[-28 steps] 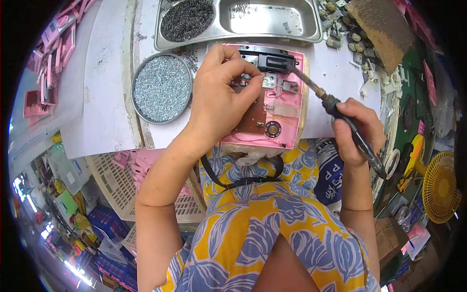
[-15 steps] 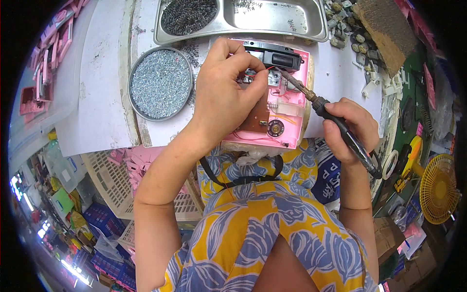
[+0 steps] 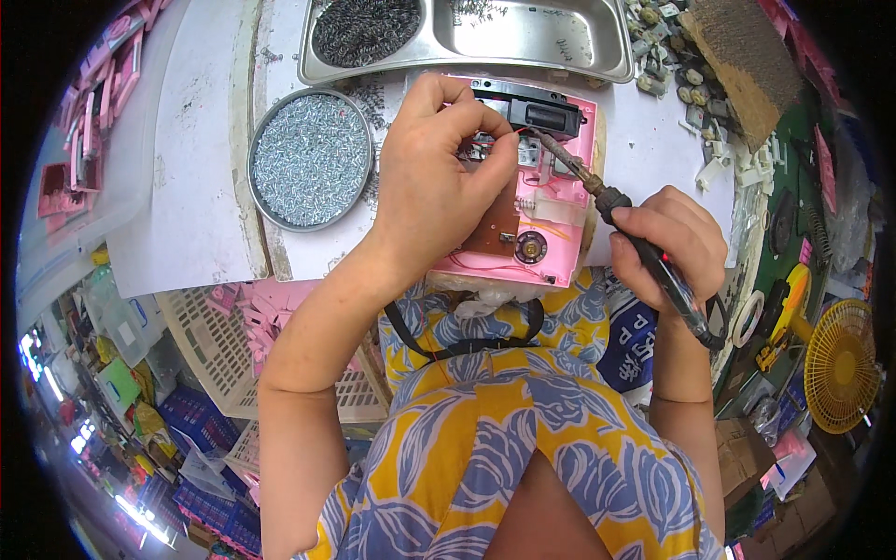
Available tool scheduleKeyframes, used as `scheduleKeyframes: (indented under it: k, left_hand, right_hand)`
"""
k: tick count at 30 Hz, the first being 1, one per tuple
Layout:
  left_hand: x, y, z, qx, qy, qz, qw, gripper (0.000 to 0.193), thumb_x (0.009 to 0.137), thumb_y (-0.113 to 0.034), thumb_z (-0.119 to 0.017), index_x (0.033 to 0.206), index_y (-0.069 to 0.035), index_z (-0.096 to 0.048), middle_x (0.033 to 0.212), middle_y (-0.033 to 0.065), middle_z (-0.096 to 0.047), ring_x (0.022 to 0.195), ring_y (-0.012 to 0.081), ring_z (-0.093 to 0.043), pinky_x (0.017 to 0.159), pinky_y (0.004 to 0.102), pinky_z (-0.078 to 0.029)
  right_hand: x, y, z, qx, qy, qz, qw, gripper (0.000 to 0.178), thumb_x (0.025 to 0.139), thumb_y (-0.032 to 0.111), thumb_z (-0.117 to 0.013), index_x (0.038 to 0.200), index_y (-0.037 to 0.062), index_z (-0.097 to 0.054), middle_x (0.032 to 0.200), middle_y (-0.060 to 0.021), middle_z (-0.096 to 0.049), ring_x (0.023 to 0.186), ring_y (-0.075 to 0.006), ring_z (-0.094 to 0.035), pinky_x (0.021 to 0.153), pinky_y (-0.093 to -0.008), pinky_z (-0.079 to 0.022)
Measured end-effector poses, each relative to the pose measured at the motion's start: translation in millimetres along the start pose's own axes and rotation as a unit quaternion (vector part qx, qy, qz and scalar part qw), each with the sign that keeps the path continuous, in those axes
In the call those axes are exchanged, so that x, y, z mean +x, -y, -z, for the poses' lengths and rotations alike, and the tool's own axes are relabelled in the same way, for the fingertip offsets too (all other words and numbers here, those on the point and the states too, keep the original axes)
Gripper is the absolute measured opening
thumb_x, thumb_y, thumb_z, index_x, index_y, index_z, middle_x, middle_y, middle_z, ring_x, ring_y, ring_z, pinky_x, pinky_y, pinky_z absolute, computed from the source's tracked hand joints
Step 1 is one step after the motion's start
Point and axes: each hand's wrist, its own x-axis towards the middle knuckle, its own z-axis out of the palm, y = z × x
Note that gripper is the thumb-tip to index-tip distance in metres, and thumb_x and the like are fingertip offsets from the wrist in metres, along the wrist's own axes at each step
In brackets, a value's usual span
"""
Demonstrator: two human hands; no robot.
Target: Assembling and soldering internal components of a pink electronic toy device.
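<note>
In front of me lies a pink plastic casing [image 3: 571,266] with a brown circuit board [image 3: 492,231], a small round speaker [image 3: 531,247] and a black plastic part [image 3: 546,114] inside it. My left hand [image 3: 439,168] is over the casing's left side, thumb and forefinger pinched on a thin red wire [image 3: 525,129]. A soldering iron [image 3: 644,241] with a black handle is gripped in my right hand [image 3: 677,245], to the right of the casing. Its tip touches or nearly touches the wire's end beside the black part. My left hand hides part of the circuit board.
A round dish of small screws [image 3: 310,161] stands to the left. Behind the casing is a metal tray [image 3: 532,33] with dark springs in one compartment. Small white parts [image 3: 714,154] lie at the right, near a yellow fan [image 3: 843,366]. A plastic basket [image 3: 210,359] sits below the table's left edge.
My right hand has turned its grip slightly on the soldering iron, and a small red light now shows on the handle. The tip and my left hand have barely moved.
</note>
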Motion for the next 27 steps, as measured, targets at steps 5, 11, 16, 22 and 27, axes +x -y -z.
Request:
scheduleKeyframes:
  k: [5, 11, 16, 22, 27]
  left_hand:
    - [0, 2, -1, 0.016, -0.01, -0.023, 1.0, 0.01, 0.078, -0.007, -0.075, 0.083, 0.0, -0.07, 0.089, 0.0093, -0.054, 0.08, 0.0215, -0.056, 0.069, 0.0311, -0.047]
    - [0, -2, 0, 0.023, -0.004, -0.003, 1.0, 0.009, 0.076, -0.007, -0.074, 0.08, 0.0, -0.069, 0.09, 0.0122, -0.057, 0.08, 0.0266, -0.06, 0.068, 0.0354, -0.05]
    - [0, -2, 0, 0.033, -0.002, 0.002, 0.999, 0.009, 0.076, -0.007, -0.074, 0.079, 0.0, -0.07, 0.09, 0.0119, -0.057, 0.079, 0.0267, -0.06, 0.067, 0.0365, -0.05]
    - [-1, -1, -3, 0.07, -0.021, -0.025, 0.997, 0.01, 0.078, -0.006, -0.076, 0.083, 0.001, -0.071, 0.09, 0.0083, -0.055, 0.079, 0.0196, -0.058, 0.067, 0.0296, -0.047]
    - [1, -2, -4, 0.068, -0.032, -0.04, 0.996, 0.01, 0.073, -0.006, -0.077, 0.078, 0.0, -0.07, 0.088, 0.0121, -0.057, 0.078, 0.0292, -0.062, 0.067, 0.039, -0.051]
  right_hand:
    - [1, -3, 4, 0.032, -0.003, 0.01, 0.999, 0.028, 0.071, -0.001, -0.075, 0.099, -0.0016, -0.07, 0.065, -0.0072, -0.062, 0.05, -0.0181, -0.053, 0.046, -0.0294, -0.039]
    - [-1, -5, 8, 0.067, -0.021, -0.007, 0.997, 0.025, 0.073, 0.0, -0.075, 0.097, -0.004, -0.069, 0.065, -0.0084, -0.063, 0.049, -0.017, -0.053, 0.045, -0.0288, -0.039]
    - [0, -4, 11, 0.059, -0.009, -0.035, 0.998, 0.024, 0.074, 0.002, -0.075, 0.097, -0.003, -0.069, 0.061, -0.0062, -0.06, 0.047, -0.0148, -0.05, 0.043, -0.0283, -0.036]
    - [6, -5, 12, 0.04, 0.008, -0.054, 0.998, 0.023, 0.074, 0.006, -0.076, 0.096, 0.0008, -0.071, 0.058, -0.0043, -0.056, 0.045, -0.0148, -0.049, 0.044, -0.0282, -0.036]
    - [13, -6, 8, 0.035, 0.014, -0.055, 0.998, 0.023, 0.072, 0.006, -0.077, 0.094, 0.0027, -0.072, 0.058, -0.004, -0.057, 0.046, -0.0158, -0.052, 0.045, -0.0286, -0.039]
